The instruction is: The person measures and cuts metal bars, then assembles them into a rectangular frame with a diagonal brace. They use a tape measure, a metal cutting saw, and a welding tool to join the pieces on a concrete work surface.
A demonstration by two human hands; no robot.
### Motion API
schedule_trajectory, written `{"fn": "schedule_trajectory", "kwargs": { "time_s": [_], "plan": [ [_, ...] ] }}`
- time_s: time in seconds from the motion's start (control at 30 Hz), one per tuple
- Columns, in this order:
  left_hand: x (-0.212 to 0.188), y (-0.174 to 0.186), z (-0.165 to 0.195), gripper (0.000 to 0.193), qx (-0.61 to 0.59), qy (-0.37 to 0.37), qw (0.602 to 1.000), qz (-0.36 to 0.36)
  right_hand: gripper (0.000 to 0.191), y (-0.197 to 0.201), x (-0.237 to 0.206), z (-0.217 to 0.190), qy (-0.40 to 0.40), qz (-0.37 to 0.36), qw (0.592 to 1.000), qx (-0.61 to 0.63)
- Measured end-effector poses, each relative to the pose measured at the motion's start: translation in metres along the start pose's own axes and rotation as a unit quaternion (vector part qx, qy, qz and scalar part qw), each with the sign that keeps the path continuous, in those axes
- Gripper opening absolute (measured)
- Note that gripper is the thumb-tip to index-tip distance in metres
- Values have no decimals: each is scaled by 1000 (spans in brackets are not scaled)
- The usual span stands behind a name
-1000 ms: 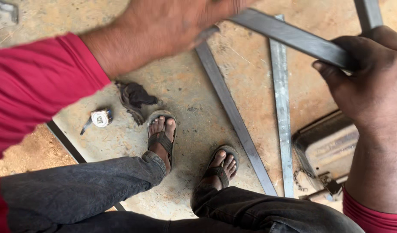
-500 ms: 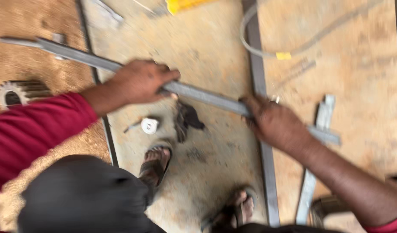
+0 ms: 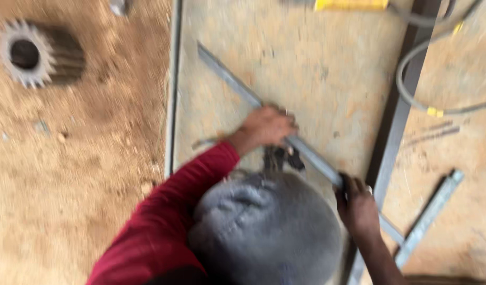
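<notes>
L hand (image 3: 266,126) & R hand (image 3: 359,208) reach down, fingers closed round a long metal bar (image 3: 237,87); bar's long axis runs diag, upper left to lower right, over the floor

Long grey metal bar (image 3: 243,95), flat, lying diagonally across sandy concrete floor.

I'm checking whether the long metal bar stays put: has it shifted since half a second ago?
Yes. Against the dark rail on the floor, the metal bar has swung from nearly level to a steep diagonal, gripped by the left hand and right hand.
</notes>
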State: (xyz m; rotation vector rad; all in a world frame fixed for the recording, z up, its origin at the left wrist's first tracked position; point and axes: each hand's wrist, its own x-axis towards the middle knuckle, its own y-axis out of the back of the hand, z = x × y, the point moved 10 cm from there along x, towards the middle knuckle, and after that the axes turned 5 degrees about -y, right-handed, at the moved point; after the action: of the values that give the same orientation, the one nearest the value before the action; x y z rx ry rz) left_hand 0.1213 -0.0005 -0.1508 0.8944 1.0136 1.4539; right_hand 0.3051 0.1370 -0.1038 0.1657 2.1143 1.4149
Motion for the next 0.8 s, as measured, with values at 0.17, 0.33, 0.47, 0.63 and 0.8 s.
{"fn": "schedule_trajectory", "kwargs": {
  "time_s": [0.17, 0.33, 0.47, 0.63, 0.8],
  "plan": [
    [-20, 36, -24, 64, 14, -2, 993, 118, 43, -18, 4, -28, -7, -16, 999, 40],
    [-30, 27, -54, 67, 37, 46, 998, 12, 43, -34, 19, -44, -78, -41, 994, 63],
    [-33, 19, -62, 78, 79, 50, 995, 29, 43, -38, 29, -50, -95, -47, 994, 39],
    [-39, 15, -68, 67, 104, 68, 986, 111, 43, -45, 38, -48, -96, -43, 994, 26],
    [-36, 12, -73, 72, 74, 52, 990, 106, 42, -43, 43, -52, -73, -27, 996, 51]
  ]
}}
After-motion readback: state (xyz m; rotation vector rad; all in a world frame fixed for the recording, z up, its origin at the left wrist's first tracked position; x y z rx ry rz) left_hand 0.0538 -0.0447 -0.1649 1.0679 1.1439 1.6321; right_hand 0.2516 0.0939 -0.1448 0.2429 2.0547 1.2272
